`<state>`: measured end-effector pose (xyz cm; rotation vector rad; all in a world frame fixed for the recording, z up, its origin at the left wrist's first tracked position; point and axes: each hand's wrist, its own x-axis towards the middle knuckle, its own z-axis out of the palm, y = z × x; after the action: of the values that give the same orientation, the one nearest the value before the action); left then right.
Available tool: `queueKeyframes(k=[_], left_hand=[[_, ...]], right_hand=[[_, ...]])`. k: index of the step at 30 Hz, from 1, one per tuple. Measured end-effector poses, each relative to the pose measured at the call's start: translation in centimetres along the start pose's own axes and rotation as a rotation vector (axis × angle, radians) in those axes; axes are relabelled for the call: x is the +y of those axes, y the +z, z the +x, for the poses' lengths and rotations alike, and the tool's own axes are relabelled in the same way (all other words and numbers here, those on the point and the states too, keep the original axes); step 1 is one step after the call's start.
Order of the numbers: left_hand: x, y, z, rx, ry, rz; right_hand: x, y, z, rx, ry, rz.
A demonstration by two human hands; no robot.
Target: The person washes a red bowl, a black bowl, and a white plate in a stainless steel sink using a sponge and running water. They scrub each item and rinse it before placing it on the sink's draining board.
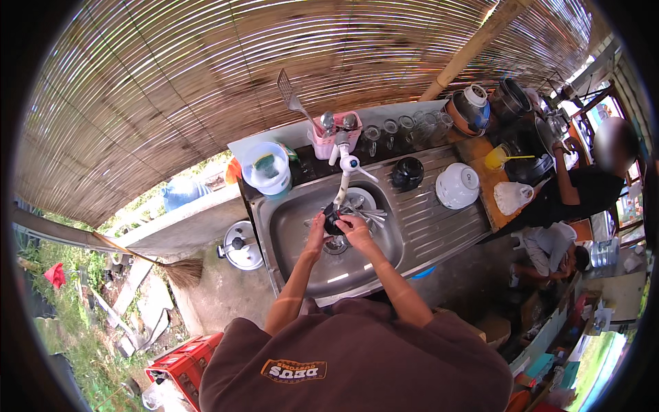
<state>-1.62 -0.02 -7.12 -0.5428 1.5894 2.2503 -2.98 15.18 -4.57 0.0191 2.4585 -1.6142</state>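
My left hand (315,233) and my right hand (354,231) grip a small black item (332,218) from its two sides. It is right below the spout of the white tap (342,188), over the stainless steel sink (288,257); its exact kind is hard to tell. Beyond my fingers, a heap of metal cutlery (377,215) lies in the basin beside a white plate or bowl (363,196). Clear glassware (335,246) shows under my hands, partly hidden by them.
A tub with a sponge (266,167), a pink utensil basket (323,147) and glass mugs (391,127) line the back ledge. On the drainboard rest a black bowl (408,173) and white bowls (457,185). A person (582,185) stands at the right; another sits behind.
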Motion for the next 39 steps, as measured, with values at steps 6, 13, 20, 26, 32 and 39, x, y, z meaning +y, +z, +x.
queueKeyframes(k=[6, 13, 20, 26, 32, 39], left_hand=[[3.3, 0.3, -1.6, -0.067, -0.068, -0.062], [2.6, 0.1, -1.0, -0.092, -0.144, -0.248], [3.8, -0.3, -3.4, -0.053, -0.175, -0.331], [3.7, -3.7, -7.2, 0.349, 0.015, -0.038], [4.0, -6.9, -10.1, 0.492, 0.167, 0.054], [5.2, -8.5, -11.3, 0.534, 0.327, 0.073]], right_hand=[[-3.6, -1.6, 0.1, 0.162, -0.653, -0.442], [-8.2, -5.5, -1.2, 0.529, -0.355, -0.029], [-13.9, -10.8, 0.4, 0.428, -0.519, -0.164], [-15.0, -5.7, -0.7, 0.499, -0.341, -0.164], [-15.9, -3.8, -1.7, 0.466, -0.309, -0.035], [-20.8, -1.8, -1.2, 0.474, -0.791, -0.539]])
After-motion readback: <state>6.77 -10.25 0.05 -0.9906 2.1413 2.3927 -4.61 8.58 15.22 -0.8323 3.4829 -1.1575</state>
